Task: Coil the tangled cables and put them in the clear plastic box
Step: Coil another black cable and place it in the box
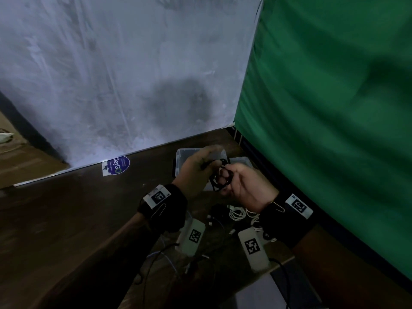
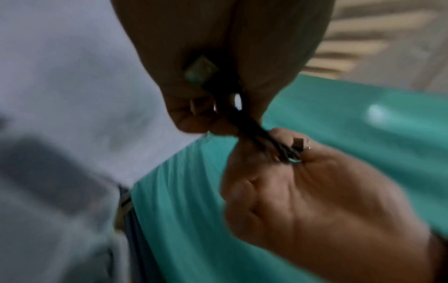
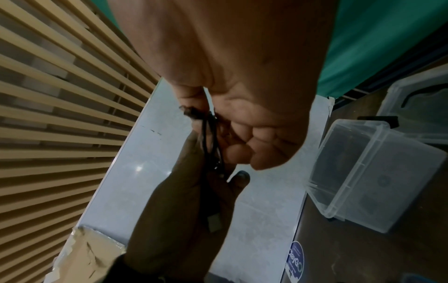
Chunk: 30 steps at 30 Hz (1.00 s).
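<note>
A black cable (image 1: 221, 177) wound into a small coil hangs between both hands above the dark wooden table (image 1: 89, 208). My left hand (image 1: 200, 166) pinches its upper strands (image 2: 232, 107), with a plug end against the palm. My right hand (image 1: 243, 186) grips the coil's lower side (image 3: 209, 137), fingers curled round it. The clear plastic box (image 1: 187, 152) stands open on the table just behind the hands (image 3: 358, 172). A heap of white cables (image 1: 239, 212) and black cables (image 1: 217, 210) lies on the table under my wrists.
The box's clear lid (image 1: 242, 161) lies to the right of the box. A white wall panel (image 1: 133, 85) closes the back and a green cloth (image 1: 334, 108) the right. Two white marker blocks (image 1: 192, 236) sit near the table's front, with thin wires trailing off.
</note>
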### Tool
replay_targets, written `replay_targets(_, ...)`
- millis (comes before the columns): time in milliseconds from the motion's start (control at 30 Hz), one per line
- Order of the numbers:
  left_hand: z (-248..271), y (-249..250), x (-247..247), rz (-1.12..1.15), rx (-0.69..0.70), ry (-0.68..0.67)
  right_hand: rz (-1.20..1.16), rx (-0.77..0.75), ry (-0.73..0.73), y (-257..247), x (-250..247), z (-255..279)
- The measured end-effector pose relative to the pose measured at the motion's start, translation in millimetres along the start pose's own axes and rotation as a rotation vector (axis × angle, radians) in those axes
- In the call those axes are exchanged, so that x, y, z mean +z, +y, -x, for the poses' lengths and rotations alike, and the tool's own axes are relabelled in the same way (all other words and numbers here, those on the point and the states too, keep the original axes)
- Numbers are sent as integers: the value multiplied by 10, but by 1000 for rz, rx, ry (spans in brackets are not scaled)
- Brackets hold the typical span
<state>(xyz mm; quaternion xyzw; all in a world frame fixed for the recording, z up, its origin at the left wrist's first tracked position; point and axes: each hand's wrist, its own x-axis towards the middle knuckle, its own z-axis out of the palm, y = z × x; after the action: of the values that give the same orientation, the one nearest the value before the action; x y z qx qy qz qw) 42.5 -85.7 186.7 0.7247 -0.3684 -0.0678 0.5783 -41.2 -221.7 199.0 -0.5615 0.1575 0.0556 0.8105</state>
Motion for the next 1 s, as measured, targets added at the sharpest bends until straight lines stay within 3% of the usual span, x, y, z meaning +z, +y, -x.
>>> replay_targets(100, -23, 8, -93, -109, 47, -172, 51, -6, -74, -13, -23, 71)
replay_targets(200, -8, -29, -136, -193, 60, -150, 459, -112, 4, 16, -115, 84)
replay_targets(300, 17, -106, -117, -163, -47, -83, 518, -269, 160, 42, -176, 30)
replay_targets(400, 30, -173, -119, -52, -135, -102, 529, -323, 189, 91, -244, -7)
replay_targets(533, 2, -290, -134, 126, -189, -178, 383, -216, 76, 139, -381, -38)
replay_targets(667, -30, -434, -87, 127, -201, -232, 275, -89, 6, 198, -507, -36)
replay_targets(800, -11, -624, 105, 12, -199, -295, 509, -103, 146, 451, -691, -115)
replay_targets(900, 113, -846, 328, -150, -333, -417, 653, -27, 268, 845, -872, -159)
replay_targets(1000, 273, -1213, 374, -338, -469, -444, 726, 128, 313, 1299, -1096, -153)
